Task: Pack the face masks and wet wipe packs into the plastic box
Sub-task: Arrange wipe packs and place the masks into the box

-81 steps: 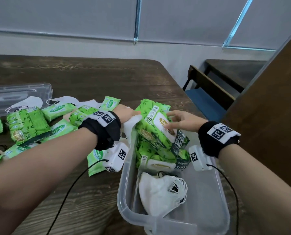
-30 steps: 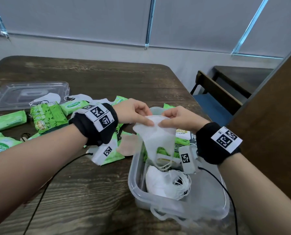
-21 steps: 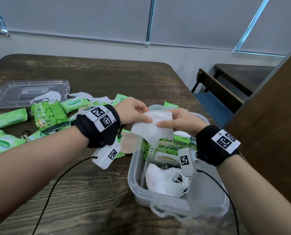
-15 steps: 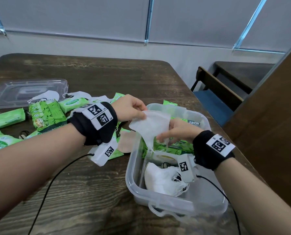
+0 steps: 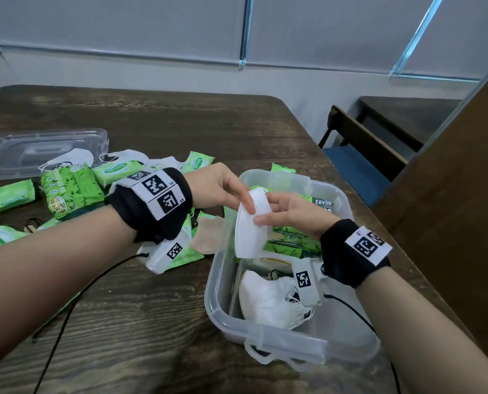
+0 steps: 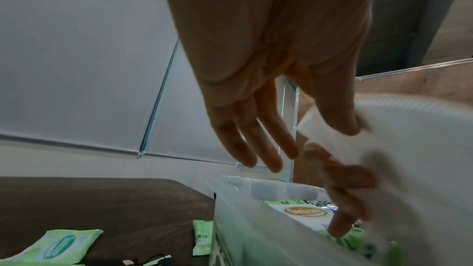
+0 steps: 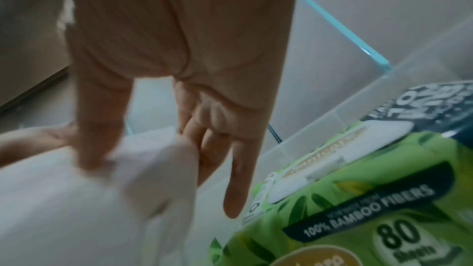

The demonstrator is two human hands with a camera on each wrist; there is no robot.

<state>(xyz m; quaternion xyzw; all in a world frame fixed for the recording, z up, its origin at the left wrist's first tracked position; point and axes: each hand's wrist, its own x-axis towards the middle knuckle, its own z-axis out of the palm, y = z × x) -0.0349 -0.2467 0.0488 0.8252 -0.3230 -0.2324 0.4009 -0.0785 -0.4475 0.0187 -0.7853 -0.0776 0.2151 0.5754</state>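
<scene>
Both hands hold one folded white face mask [image 5: 249,228] upright over the left side of the clear plastic box [image 5: 268,338]. My left hand [image 5: 245,203] pinches its top edge; in the left wrist view the thumb [image 6: 337,120] presses on the mask [image 6: 422,149] while three fingers stick out straight. My right hand [image 5: 262,216] pinches the mask's right edge, thumb [image 7: 97,139] on the white fabric [image 7: 64,199]. Inside the box lie large green wet wipe packs [image 5: 294,237] at the far end and white masks [image 5: 268,300] at the near end.
Left of the box, several green wipe packs [image 5: 72,191] and white masks [image 5: 72,157] lie scattered on the dark wooden table [image 5: 151,322]. The clear lid [image 5: 38,146] sits at the far left. A beige mask [image 5: 205,237] lies beside the box. A bench [image 5: 359,155] stands past the table's right edge.
Both hands left the large wipe pack in the box and took up a white mask. The mask has been folded narrower and has come down toward the box.
</scene>
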